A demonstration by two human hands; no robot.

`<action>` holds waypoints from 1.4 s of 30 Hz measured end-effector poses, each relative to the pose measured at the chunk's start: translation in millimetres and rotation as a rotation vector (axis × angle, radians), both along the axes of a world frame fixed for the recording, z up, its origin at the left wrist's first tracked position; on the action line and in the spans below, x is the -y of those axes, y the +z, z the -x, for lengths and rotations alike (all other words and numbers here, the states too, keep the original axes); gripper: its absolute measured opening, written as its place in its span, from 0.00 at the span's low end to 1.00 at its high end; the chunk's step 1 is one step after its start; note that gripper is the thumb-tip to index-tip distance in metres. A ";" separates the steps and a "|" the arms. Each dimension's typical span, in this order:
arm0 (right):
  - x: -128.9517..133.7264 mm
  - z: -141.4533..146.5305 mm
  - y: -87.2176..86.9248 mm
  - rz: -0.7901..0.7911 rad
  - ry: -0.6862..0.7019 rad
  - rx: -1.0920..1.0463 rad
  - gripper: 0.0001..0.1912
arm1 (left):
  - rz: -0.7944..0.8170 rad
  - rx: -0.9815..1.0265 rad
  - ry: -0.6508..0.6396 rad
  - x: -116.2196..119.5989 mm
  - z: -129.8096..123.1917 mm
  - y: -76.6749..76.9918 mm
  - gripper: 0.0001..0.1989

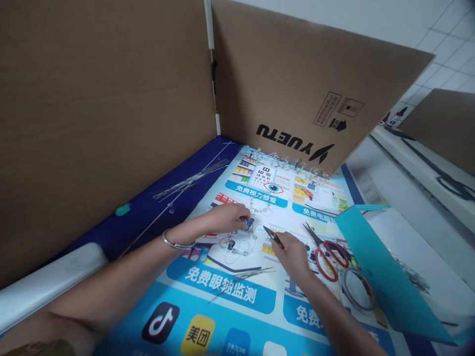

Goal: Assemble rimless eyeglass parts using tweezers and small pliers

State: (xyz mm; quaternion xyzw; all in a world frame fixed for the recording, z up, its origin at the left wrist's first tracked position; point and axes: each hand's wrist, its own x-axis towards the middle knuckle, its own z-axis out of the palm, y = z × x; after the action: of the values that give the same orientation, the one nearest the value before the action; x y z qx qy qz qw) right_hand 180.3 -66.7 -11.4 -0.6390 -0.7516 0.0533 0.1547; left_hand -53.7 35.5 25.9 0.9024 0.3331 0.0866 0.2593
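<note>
Near the middle of the printed mat (222, 267), my left hand (232, 217) is closed, its fingertips pinching something too small to make out beside a small blue piece (248, 224). A silver bangle (178, 241) circles the left wrist. My right hand (291, 249) is closed on dark pliers (273, 237), whose tips point up and left toward my left hand. Between and below the hands lies a thin wire strand with clear beads (243, 252). Another beaded strand (261, 205) rests just beyond them.
Red-handled scissors (326, 254) and a wire roll (357, 289) lie right of my right hand, beside a teal box (389, 277) holding wire pieces. Loose wires (193, 179) lie at the left. Cardboard panels (297, 84) stand behind, with beaded pieces (293, 162) along their base.
</note>
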 end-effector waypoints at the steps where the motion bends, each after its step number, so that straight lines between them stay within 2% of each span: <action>1: 0.2 -0.7 -1.0 -0.005 0.002 0.007 0.10 | -0.008 0.032 -0.017 1.4 -2.8 -2.0 0.12; 5: 2.6 -4.0 -4.9 -0.042 0.031 0.041 0.12 | 0.004 0.099 -0.098 5.5 -9.6 -8.7 0.12; 16: 4.9 -1.8 -2.9 -0.101 0.070 0.130 0.13 | -0.029 0.057 -0.061 5.0 -11.4 -22.0 0.06; 23: 6.8 -2.6 -3.8 -0.110 0.064 0.125 0.13 | -0.026 0.047 -0.062 9.2 -13.2 -21.3 0.05; 32: 1.1 1.1 -2.7 -0.138 0.095 0.113 0.13 | 0.063 0.081 -0.081 8.5 -13.5 -16.9 0.05; 42: -1.6 4.8 -3.0 -0.154 0.093 0.149 0.13 | 0.052 0.105 -0.096 6.7 -13.8 -19.6 0.06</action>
State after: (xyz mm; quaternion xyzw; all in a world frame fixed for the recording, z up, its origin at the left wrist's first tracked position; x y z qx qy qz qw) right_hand 175.5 -65.2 -14.5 -0.5918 -0.7917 -0.0453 0.1444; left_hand -39.9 28.9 6.3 0.9045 0.2774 0.1129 0.3034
